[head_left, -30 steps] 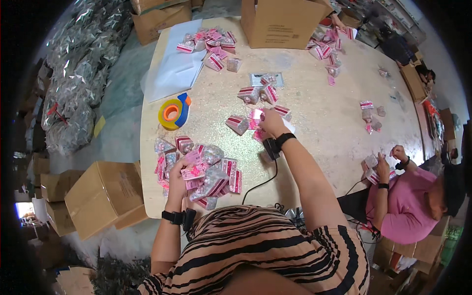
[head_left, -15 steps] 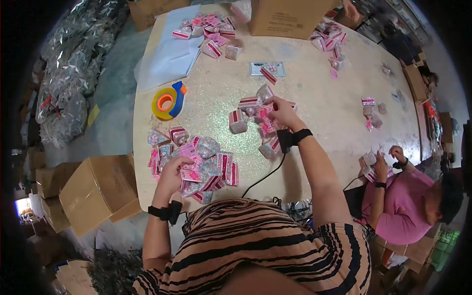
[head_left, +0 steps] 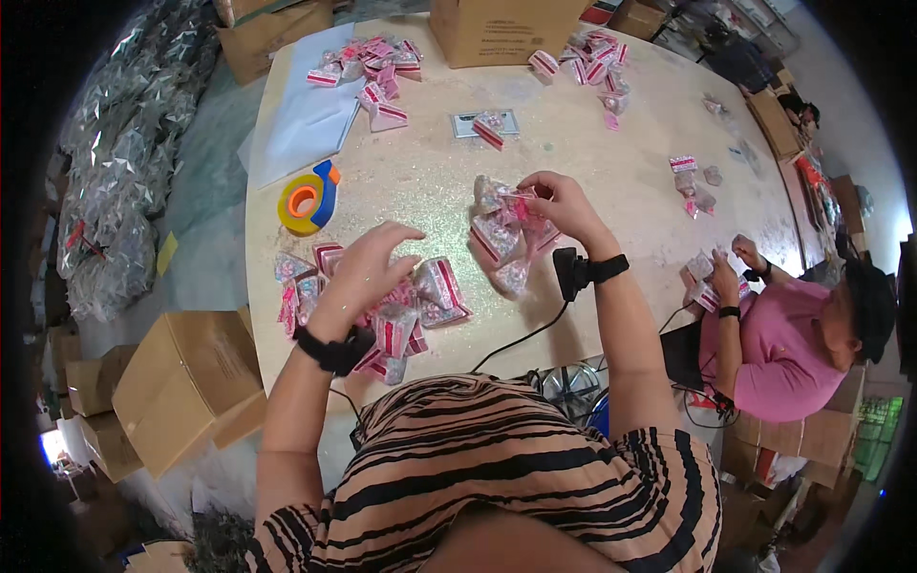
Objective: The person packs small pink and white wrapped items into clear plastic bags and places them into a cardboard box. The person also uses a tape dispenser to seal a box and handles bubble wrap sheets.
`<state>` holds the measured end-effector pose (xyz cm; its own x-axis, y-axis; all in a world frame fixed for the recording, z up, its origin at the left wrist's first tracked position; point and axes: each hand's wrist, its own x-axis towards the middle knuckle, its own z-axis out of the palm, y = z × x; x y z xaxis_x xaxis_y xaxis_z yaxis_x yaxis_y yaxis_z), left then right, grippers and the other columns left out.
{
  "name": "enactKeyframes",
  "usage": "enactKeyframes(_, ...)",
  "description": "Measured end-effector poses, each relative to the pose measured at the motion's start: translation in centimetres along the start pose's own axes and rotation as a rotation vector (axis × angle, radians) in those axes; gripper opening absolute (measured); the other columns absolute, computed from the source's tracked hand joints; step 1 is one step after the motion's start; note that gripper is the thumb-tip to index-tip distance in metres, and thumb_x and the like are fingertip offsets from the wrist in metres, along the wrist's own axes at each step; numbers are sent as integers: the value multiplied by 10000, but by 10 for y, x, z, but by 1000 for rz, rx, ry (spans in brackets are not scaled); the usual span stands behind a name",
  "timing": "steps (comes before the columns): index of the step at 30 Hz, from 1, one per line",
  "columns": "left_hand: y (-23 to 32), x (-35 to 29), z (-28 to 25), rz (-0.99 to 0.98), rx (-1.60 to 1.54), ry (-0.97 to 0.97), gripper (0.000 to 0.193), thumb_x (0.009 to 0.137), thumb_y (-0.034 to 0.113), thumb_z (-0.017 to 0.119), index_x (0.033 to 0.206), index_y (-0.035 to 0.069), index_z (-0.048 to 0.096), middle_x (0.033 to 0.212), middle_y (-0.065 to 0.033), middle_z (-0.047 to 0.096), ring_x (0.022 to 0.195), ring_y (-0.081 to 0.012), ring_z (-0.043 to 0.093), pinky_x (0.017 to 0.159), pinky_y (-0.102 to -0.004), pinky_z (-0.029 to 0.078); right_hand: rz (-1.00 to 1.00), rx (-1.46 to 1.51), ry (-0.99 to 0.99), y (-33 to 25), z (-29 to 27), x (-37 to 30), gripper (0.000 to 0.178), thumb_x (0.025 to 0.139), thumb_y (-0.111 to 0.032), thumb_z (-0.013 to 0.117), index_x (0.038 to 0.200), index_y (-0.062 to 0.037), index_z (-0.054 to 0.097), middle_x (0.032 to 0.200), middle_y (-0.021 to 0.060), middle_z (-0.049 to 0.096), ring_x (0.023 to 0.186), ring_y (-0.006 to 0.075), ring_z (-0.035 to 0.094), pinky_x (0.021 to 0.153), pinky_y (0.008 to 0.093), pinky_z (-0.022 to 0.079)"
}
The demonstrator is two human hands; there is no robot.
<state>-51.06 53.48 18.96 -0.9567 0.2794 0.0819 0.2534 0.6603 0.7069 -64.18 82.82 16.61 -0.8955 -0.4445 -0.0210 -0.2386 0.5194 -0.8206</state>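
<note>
My left hand (head_left: 375,269) hovers over the near-left pile of small clear glitter packets with pink-and-white cards (head_left: 394,329). Its fingers are apart and nothing shows in them. At the middle of the table, my right hand (head_left: 565,208) pinches the top of a pink-carded packet (head_left: 522,208) in a small cluster. Other packets of that cluster (head_left: 497,237) lie against it, and the palm hides part of it. Each of my wrists wears a black strap with a small device.
A blue-and-yellow tape dispenser (head_left: 308,202) lies left, below white sheets (head_left: 310,115). One packet rests on a small flat scale (head_left: 465,125). A cardboard box (head_left: 501,33) stands at the back between packet piles. A co-worker in pink (head_left: 774,334) handles packets at the right.
My left hand has lifted off the near-left pile and moved up and right, its fingers opening. The middle packets are now bunched closer together under my right hand. The whole view has shifted slightly.
</note>
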Motion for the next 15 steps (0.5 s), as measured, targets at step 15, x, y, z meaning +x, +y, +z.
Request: enactKeyframes(15,51,140,60,140,-323,-268,101,797,59,590,874,5,553,766,-4,562,702,-70,500,631,-247,430,-40,317,-161,-45,-43,-33,332,735,-68,675,1057,-39,601,752,9,563,679,86,516,618,227,435)
